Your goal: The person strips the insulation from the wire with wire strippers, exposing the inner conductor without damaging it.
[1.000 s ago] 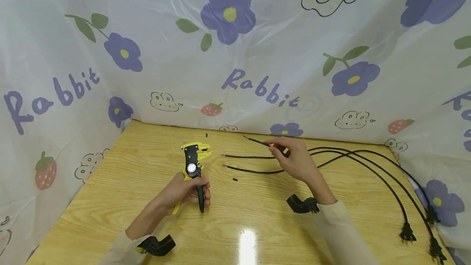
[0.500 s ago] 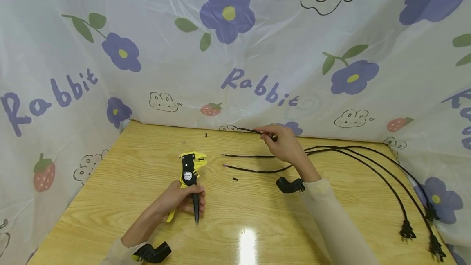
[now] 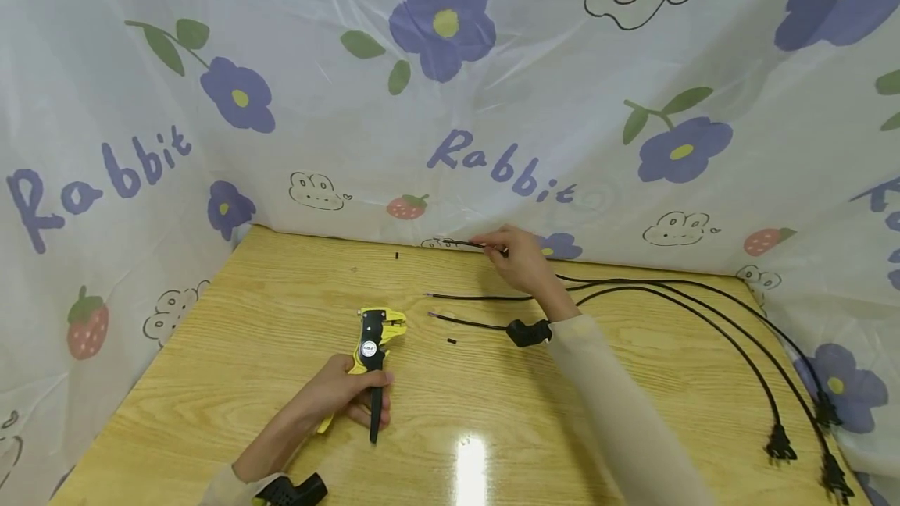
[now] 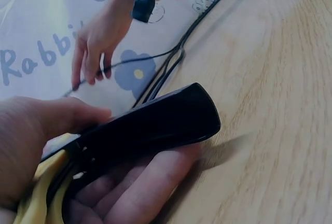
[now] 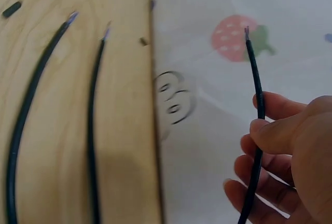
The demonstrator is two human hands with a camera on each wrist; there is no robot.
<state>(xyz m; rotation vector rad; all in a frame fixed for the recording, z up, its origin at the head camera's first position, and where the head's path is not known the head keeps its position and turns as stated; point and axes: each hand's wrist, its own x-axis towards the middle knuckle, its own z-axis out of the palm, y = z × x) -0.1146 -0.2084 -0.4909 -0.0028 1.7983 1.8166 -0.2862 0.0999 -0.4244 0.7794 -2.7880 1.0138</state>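
My left hand [image 3: 344,389] grips a yellow-and-black wire stripper [image 3: 369,334] above the table, its head pointing away from me. In the left wrist view the stripper's black handle [image 4: 161,115] lies between thumb and fingers. Near the back wall, my right hand [image 3: 519,260] pinches a black power cord [image 5: 254,71] a little behind its end. Its bared tip [image 5: 247,31] shows in the right wrist view, raised in front of the cloth. Two more cords, an upper one [image 3: 478,298] and a lower one [image 3: 464,322], lie on the table with bared ends pointing left.
Black plugs [image 3: 779,443] end the cords at the table's right side. Small black pieces of insulation lie on the wood, one near the back [image 3: 397,255] and one nearer [image 3: 451,341]. A printed cloth [image 3: 337,131] hangs behind the wooden table [image 3: 211,365].
My right hand has moved left and toward the back with the cord, still pinching it. The wire stripper in my left hand has come slightly nearer to me.
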